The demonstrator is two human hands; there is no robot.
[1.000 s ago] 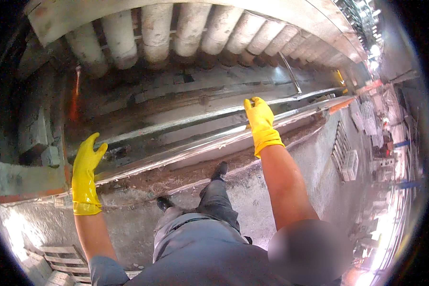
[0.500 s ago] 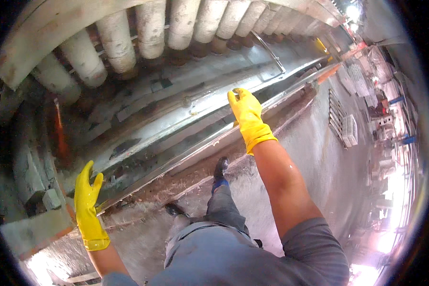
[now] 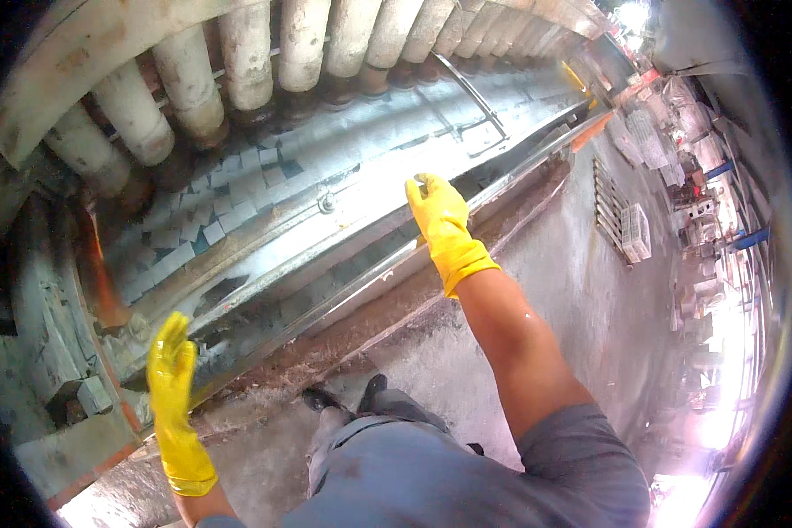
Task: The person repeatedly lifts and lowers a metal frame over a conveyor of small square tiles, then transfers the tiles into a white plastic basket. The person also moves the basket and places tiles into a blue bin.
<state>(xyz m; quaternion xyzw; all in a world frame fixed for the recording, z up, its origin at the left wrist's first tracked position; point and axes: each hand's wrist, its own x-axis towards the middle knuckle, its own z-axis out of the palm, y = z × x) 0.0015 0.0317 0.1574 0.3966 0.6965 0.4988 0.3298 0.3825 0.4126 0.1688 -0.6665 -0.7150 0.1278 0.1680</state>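
Note:
My left hand [image 3: 174, 396], in a long yellow rubber glove, is held at the near left end of a long metal trough. Its fingers point up, the thumb stands a little off, and it holds nothing. My right hand [image 3: 444, 224], in a matching glove, hovers over the trough's near rail [image 3: 343, 302]. Its fingers are loosely bent, with a gap beside the thumb and nothing seen in it. Beyond it lies a bright wet ledge [image 3: 317, 227] with a small round fitting [image 3: 327, 202]. Grey tile-like pieces [image 3: 174, 261] cover the bed behind.
A row of thick, pale cylinders [image 3: 246, 62] hangs along the far side. A metal bar [image 3: 471, 95] crosses the bed. On the floor [image 3: 546, 290] to the right are a slatted rack [image 3: 609, 211] and a white crate [image 3: 635, 233]. An orange upright piece [image 3: 101, 264] stands at left.
My right hand has shifted slightly left and its fingers curl more. My left hand sits slightly lower and farther right. One foot has drawn back beside the other.

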